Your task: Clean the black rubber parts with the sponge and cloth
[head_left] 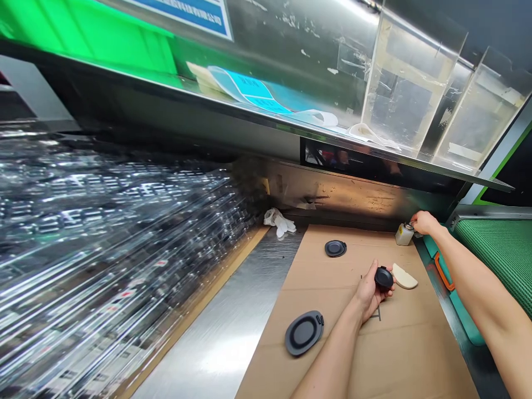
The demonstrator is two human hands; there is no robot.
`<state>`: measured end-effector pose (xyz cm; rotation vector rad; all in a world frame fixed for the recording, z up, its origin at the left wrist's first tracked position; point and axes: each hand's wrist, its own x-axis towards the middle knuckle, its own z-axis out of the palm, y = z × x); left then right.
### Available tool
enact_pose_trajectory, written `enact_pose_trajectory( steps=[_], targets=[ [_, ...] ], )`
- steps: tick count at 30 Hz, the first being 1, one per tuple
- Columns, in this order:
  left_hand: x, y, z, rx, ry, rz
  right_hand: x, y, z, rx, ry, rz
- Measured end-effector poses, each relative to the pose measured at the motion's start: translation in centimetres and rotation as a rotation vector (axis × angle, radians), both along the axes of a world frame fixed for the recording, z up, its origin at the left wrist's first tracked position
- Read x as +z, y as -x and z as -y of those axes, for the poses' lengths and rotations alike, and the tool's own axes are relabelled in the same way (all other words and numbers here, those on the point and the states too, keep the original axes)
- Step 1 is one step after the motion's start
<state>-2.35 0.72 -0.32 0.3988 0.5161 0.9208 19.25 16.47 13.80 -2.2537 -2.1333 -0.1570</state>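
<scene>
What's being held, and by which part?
The left hand holds a round black piece by its rim; the right hand is beside the bottle's top, grip unclear.

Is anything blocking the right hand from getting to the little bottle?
Nothing visible is. The right hand is right up at the top of the bottle. The white pad lies beside the left hand, so it isn't between them.

Worn on the head, the camera looks forward and down, near the cardboard (403, 349), taking in the left hand (368, 291) and right hand (424, 223) (the shelf (274, 119) slopes down to the right).
</scene>
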Motion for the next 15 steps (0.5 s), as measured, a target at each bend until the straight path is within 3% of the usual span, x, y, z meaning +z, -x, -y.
enact_pose_trajectory(
  steps=[15],
  targets=[
    [-0.01,-0.06,-0.03,0.015,-0.018,-0.005,0.05,-0.15,0.14,-0.012,-0.019,0.035]
  ],
)
